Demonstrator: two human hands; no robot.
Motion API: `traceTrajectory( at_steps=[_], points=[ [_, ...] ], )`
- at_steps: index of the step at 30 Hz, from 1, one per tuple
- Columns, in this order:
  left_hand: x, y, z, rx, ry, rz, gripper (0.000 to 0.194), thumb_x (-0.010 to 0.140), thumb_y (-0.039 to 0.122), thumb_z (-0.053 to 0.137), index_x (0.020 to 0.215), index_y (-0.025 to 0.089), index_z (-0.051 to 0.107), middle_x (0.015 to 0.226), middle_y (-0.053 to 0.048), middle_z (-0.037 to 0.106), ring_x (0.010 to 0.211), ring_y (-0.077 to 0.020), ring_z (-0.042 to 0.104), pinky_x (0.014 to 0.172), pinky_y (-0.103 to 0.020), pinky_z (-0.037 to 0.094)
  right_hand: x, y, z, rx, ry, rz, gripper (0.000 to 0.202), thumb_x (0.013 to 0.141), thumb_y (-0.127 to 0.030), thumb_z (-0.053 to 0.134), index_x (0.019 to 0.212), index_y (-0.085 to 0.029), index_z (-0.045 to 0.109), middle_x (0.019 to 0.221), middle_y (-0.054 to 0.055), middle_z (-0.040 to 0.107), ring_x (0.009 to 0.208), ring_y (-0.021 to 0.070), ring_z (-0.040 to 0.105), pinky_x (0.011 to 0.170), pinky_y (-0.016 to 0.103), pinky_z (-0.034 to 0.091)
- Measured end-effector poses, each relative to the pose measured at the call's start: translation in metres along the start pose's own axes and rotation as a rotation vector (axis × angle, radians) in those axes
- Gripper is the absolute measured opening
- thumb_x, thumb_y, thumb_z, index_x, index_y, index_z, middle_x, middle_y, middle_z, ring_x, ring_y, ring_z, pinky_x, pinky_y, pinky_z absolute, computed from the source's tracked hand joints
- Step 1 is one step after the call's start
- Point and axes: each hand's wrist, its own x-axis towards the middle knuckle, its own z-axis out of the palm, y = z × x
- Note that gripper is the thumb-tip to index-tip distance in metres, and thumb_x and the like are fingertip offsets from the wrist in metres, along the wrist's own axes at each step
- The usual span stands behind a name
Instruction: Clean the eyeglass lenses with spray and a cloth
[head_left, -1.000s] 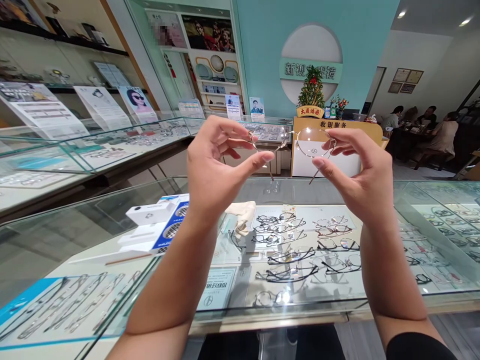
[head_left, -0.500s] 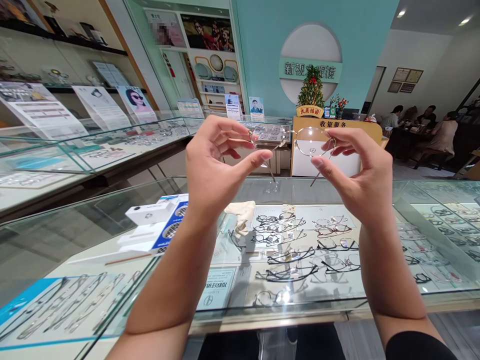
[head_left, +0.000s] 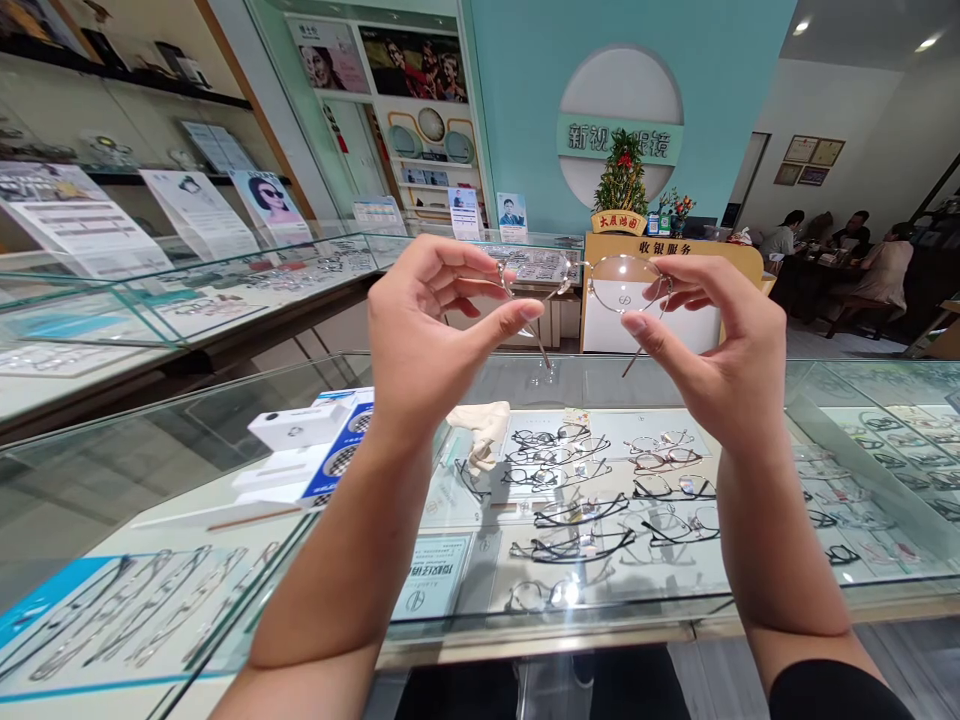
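A pair of thin metal-rimmed eyeglasses (head_left: pixel 624 258) with round clear lenses is held up at the middle of the head view. My left hand (head_left: pixel 442 320) pinches its left side between thumb and fingers. On the opposite side, my right hand (head_left: pixel 709 330) grips the rim and hinge area in the same way. The temples hang down behind the lenses, pointing away from me. Below my hands is a glass display case (head_left: pixel 525 625) with several spectacle frames (head_left: pixel 577 545) laid out inside. A cream cloth (head_left: pixel 484 428) rests near my left forearm.
White boxes (head_left: pixel 296 428) and a blue printed box (head_left: pixel 346 450) stand on the left. More frames (head_left: pixel 142 605) lie on a tray at lower left. Beyond are another glass counter (head_left: pixel 300 240), a cashier desk (head_left: pixel 656 300) bearing a plant (head_left: pixel 622 175), and seated people (head_left: pixel 877 265) at far right.
Both hands and the eyeglasses stay almost in place. The view has shifted very slightly.
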Motion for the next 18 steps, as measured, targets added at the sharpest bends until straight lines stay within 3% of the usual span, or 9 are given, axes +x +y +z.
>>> traceTrajectory(
  at_steps=[5,11,18],
  points=[
    [-0.0002,-0.0005,0.0002,-0.011,0.009,-0.015,0.051,0.069,0.063,0.094,0.095,0.03,0.066,0.097,-0.003,0.079,0.088,-0.0254,0.078,0.069,-0.041,0.062,0.0001,-0.0003,-0.0004,0.005,-0.003,0.005,0.028,0.093,-0.038,0.079,0.115,-0.021,0.073,0.103,0.007,0.078,0.088,0.0226,0.07,0.087,0.046,0.061],
    [-0.0003,-0.0015,-0.0014,-0.007,-0.018,0.002,0.049,0.07,0.061,0.095,0.095,0.03,0.066,0.095,-0.002,0.079,0.09,-0.0244,0.078,0.07,-0.04,0.062,-0.001,-0.0047,-0.0037,-0.074,-0.076,0.092,0.025,0.096,-0.041,0.073,0.12,-0.034,0.069,0.113,0.007,0.076,0.099,0.0286,0.071,0.096,0.054,0.061],
    [-0.0002,-0.001,0.0008,-0.017,0.049,0.036,0.049,0.067,0.06,0.097,0.091,0.03,0.066,0.088,0.0,0.076,0.083,-0.0223,0.075,0.066,-0.039,0.059,0.0008,0.0024,-0.0012,0.011,-0.046,0.032,0.031,0.095,-0.046,0.074,0.117,-0.024,0.072,0.107,0.007,0.077,0.093,0.0233,0.071,0.089,0.045,0.061]
  ],
)
